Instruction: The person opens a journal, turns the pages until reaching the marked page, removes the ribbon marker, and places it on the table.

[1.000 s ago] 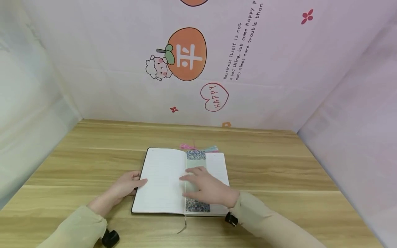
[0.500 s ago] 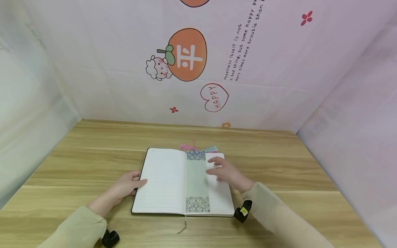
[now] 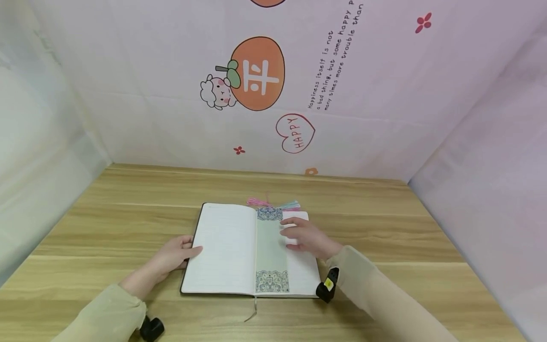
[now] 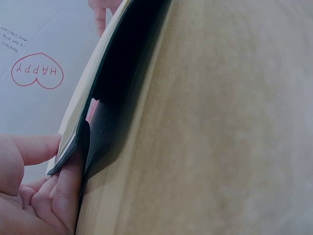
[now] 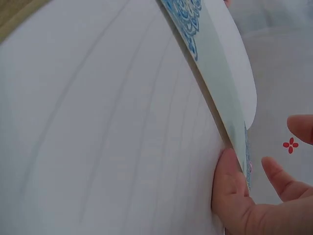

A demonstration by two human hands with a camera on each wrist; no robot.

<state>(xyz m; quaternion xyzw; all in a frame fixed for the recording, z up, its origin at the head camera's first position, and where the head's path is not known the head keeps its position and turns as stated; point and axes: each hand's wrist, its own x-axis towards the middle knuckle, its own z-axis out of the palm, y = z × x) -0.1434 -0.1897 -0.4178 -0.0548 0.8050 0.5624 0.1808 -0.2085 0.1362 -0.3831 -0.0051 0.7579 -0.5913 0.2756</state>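
An open notebook (image 3: pixel 224 249) with lined white pages lies on the wooden table. Along the fold of its right page rests a pale green bookmark (image 3: pixel 271 246) with blue lace-patterned ends. Pink and light-blue tassels (image 3: pixel 258 202) spread just beyond its top end. My left hand (image 3: pixel 173 256) holds the notebook's left edge, thumb on the page and fingers under the dark cover (image 4: pixel 105 117), which is raised off the table. Over the right page, my right hand (image 3: pixel 309 238) has its fingers at the bookmark's right edge. In the right wrist view the thumb (image 5: pixel 230 169) meets that edge, other fingers spread apart.
A thin ribbon marker (image 3: pixel 255 308) hangs from the notebook's bottom onto the table (image 3: pixel 363 218). Behind the table stands a white cloth backdrop (image 3: pixel 171 118) with printed figures, and cloth walls flank both sides. A black camera (image 3: pixel 326 285) sits at the right wrist.
From over the middle of the bookmark, my right hand has moved right, then slightly back left to the bookmark's right edge. My left hand and the notebook stay put.
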